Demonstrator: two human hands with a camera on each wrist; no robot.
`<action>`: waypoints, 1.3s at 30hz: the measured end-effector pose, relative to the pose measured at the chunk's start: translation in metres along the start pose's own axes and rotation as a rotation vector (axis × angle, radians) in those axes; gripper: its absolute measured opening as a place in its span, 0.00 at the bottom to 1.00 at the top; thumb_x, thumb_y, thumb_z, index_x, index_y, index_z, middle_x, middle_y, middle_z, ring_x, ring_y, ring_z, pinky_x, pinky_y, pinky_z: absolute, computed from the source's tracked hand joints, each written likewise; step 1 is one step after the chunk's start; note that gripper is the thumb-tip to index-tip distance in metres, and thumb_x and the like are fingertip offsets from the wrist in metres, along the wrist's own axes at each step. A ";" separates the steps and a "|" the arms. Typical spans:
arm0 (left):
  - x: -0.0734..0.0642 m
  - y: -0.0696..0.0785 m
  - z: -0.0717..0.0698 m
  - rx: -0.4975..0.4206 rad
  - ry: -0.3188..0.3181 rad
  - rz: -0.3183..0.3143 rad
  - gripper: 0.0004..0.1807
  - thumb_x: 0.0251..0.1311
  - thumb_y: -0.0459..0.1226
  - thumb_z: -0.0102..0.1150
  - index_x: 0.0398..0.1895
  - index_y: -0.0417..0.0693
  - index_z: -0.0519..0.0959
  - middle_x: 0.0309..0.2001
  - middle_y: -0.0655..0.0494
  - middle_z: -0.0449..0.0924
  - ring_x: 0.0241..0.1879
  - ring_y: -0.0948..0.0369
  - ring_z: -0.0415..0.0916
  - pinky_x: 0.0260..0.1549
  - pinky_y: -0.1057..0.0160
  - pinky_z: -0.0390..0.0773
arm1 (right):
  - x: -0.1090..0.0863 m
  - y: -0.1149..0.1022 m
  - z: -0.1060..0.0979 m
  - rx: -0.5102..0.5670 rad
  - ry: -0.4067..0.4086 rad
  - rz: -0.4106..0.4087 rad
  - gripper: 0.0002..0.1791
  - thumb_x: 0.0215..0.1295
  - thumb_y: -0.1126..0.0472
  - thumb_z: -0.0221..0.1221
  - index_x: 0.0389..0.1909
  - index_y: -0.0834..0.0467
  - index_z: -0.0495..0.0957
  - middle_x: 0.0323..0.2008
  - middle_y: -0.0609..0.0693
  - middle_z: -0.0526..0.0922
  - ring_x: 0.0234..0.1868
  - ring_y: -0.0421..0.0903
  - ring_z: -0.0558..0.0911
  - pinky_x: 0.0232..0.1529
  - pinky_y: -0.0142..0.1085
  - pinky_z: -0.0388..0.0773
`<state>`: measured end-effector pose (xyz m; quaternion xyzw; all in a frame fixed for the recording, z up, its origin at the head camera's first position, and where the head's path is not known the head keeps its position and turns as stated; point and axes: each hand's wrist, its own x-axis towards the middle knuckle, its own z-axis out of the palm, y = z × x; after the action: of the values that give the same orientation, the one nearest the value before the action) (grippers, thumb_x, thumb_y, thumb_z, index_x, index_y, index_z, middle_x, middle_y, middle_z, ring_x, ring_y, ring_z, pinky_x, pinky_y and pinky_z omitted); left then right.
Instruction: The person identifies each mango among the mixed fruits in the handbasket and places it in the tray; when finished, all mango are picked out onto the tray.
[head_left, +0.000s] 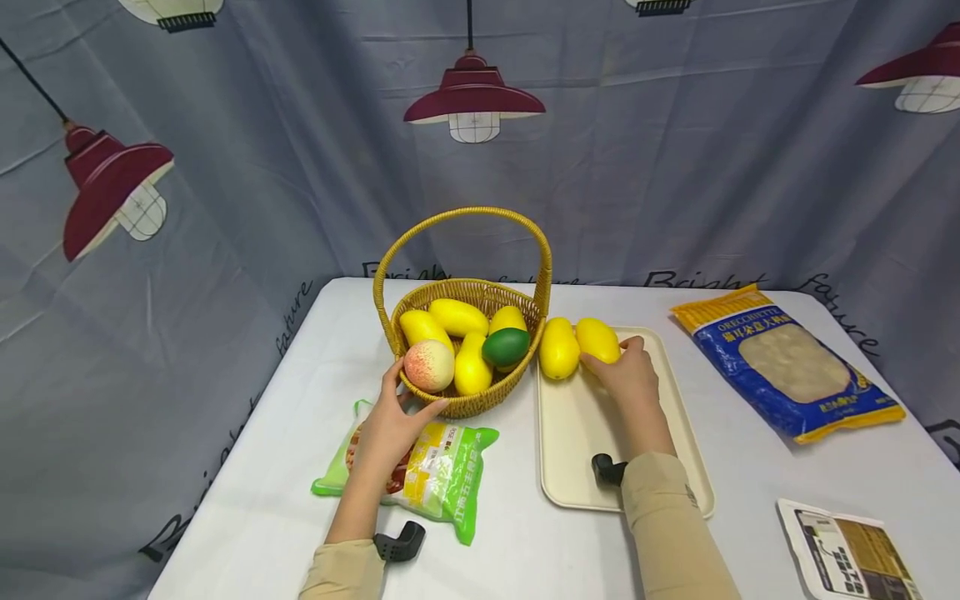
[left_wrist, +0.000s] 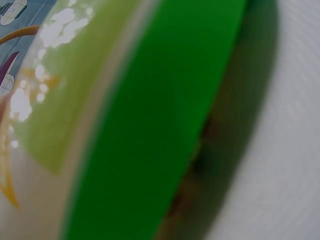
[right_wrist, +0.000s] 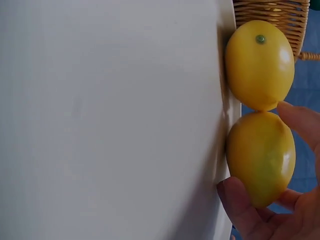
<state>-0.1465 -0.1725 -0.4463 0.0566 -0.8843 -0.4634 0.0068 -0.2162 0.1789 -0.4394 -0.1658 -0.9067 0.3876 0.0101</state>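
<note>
My right hand (head_left: 630,375) pinches a lemon (head_left: 597,340) at the far left end of the cream tray (head_left: 600,433); in the right wrist view thumb and fingertips lie at opposite ends of this lemon (right_wrist: 261,157). Against it sits a second lemon (head_left: 558,348), right beside the wicker basket (head_left: 468,407). With thumb and fingers spread, my left hand (head_left: 390,429) rests at the basket's front left rim. Inside the basket are a peach (head_left: 429,366), several yellow fruits (head_left: 459,317) and a dark green fruit (head_left: 506,347). A green-edged food bag (left_wrist: 145,120) fills most of the left wrist view.
The food bag (head_left: 450,475) lies under my left forearm, in front of the basket. A blue and yellow pasta bag (head_left: 795,367) is right of the tray, with a flat brown and white packet (head_left: 851,554) nearer. A grey curtain (head_left: 600,183) hangs behind the white table (head_left: 262,500).
</note>
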 end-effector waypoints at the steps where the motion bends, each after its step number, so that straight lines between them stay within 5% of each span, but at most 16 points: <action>1: 0.000 0.000 0.000 -0.002 0.000 0.000 0.57 0.42 0.71 0.62 0.74 0.73 0.45 0.73 0.56 0.54 0.63 0.53 0.68 0.55 0.36 0.65 | 0.000 0.000 -0.001 -0.006 -0.006 -0.004 0.47 0.57 0.38 0.63 0.63 0.66 0.56 0.53 0.70 0.68 0.51 0.66 0.71 0.53 0.56 0.66; 13: 0.001 0.000 0.001 0.015 0.008 -0.005 0.55 0.45 0.68 0.64 0.75 0.74 0.45 0.73 0.56 0.54 0.63 0.52 0.69 0.55 0.35 0.65 | -0.010 -0.008 -0.020 -0.122 -0.153 -0.024 0.53 0.60 0.38 0.59 0.72 0.68 0.47 0.63 0.74 0.63 0.60 0.70 0.66 0.59 0.59 0.62; 20: 0.002 -0.001 0.001 0.015 0.010 -0.002 0.55 0.45 0.68 0.64 0.75 0.73 0.45 0.73 0.56 0.54 0.63 0.52 0.69 0.55 0.36 0.66 | -0.015 -0.024 -0.034 -0.206 -0.079 -0.099 0.48 0.62 0.40 0.59 0.71 0.68 0.53 0.60 0.72 0.68 0.57 0.69 0.70 0.58 0.60 0.64; 29: 0.001 0.001 -0.001 0.037 0.036 -0.004 0.57 0.42 0.71 0.62 0.75 0.71 0.46 0.71 0.53 0.60 0.62 0.52 0.70 0.54 0.36 0.66 | -0.032 -0.072 -0.045 -0.194 -0.044 -0.232 0.39 0.66 0.41 0.56 0.70 0.60 0.60 0.57 0.68 0.74 0.53 0.66 0.73 0.54 0.59 0.68; 34: 0.001 0.001 -0.001 0.042 0.046 -0.006 0.59 0.38 0.75 0.60 0.75 0.71 0.47 0.69 0.51 0.63 0.61 0.52 0.71 0.55 0.37 0.66 | -0.031 -0.103 -0.040 -0.149 -0.136 -0.358 0.37 0.65 0.40 0.56 0.69 0.56 0.64 0.55 0.64 0.76 0.53 0.64 0.74 0.52 0.57 0.69; 39: 0.001 0.001 0.003 0.035 0.052 0.000 0.59 0.38 0.74 0.61 0.74 0.71 0.48 0.66 0.50 0.68 0.60 0.53 0.72 0.54 0.39 0.68 | -0.014 -0.130 -0.024 -0.135 -0.259 -0.387 0.34 0.65 0.41 0.57 0.68 0.53 0.65 0.53 0.60 0.76 0.51 0.61 0.75 0.50 0.54 0.72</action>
<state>-0.1474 -0.1696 -0.4478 0.0688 -0.8918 -0.4462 0.0289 -0.2376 0.1077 -0.3295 0.0619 -0.9393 0.3348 -0.0435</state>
